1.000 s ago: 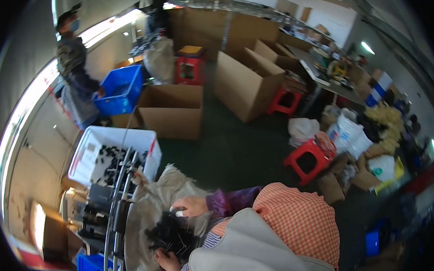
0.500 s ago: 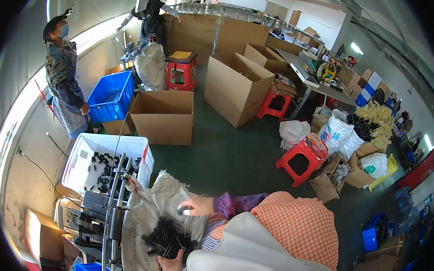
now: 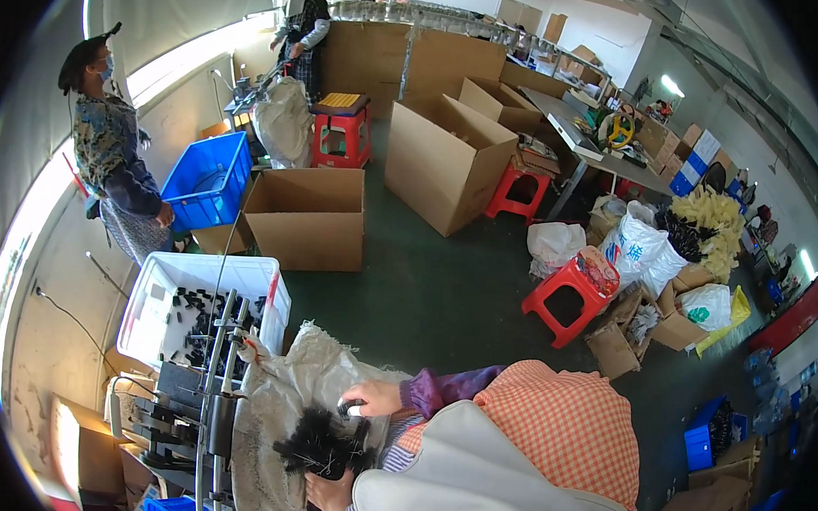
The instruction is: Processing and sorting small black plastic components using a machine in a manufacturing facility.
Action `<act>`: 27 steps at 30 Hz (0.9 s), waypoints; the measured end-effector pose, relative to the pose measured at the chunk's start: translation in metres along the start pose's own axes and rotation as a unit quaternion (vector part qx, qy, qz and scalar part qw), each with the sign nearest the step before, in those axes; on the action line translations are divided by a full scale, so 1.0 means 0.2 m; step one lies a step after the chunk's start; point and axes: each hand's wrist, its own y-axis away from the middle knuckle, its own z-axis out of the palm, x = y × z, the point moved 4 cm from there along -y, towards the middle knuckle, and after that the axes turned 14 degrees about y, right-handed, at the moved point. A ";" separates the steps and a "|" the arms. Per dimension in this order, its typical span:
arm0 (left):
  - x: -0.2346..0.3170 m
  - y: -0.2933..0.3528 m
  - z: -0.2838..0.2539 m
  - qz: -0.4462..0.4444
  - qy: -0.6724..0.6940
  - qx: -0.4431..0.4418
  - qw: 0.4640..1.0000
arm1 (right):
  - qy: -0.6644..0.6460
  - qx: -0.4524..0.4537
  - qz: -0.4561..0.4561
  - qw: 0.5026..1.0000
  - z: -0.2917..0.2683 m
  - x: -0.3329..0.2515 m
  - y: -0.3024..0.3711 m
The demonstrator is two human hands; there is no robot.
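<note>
A heap of black-bristled brushes [image 3: 314, 443] with thin pale stems lies on a whitish woven sack [image 3: 266, 424] in front of me. My left hand [image 3: 330, 494] is closed at the near side of the heap, its fingers curled against the bristles; part of its grip is hidden. Just above the heap, my right hand [image 3: 376, 399] has its fingers pinched together around a small dark piece, too small to make out. White wrapping shows on one of its fingers. Left of the sack stands a machine with upright metal rods [image 3: 209, 402] and a black body.
Beyond the machine is a white bin [image 3: 138, 311] with small black parts. A cardboard box [image 3: 303, 241], a blue crate [image 3: 179, 197] and red stools [image 3: 554, 305] stand farther off. One person [image 3: 122, 166] stands at left, another [image 3: 302, 32] at the back.
My right hand has moved slightly right and down, closer to the heap. My left hand has shifted a little right. The person at the back has turned and drawn both arms in.
</note>
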 end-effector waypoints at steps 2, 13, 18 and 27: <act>-0.07 -0.03 0.03 -0.036 0.015 -0.050 0.998 | 0.000 0.003 -0.008 1.000 0.01 -0.01 0.00; -0.11 0.03 -0.01 -0.033 0.102 -0.084 0.991 | -0.001 -0.018 -0.048 0.999 0.20 0.01 -0.03; -0.11 -0.02 0.00 -0.030 0.201 -0.080 0.976 | 0.011 -0.008 -0.033 0.999 0.16 -0.08 -0.02; -0.24 -0.01 0.04 0.075 0.212 -0.019 0.974 | 0.018 -0.020 -0.107 0.994 0.10 -0.17 -0.41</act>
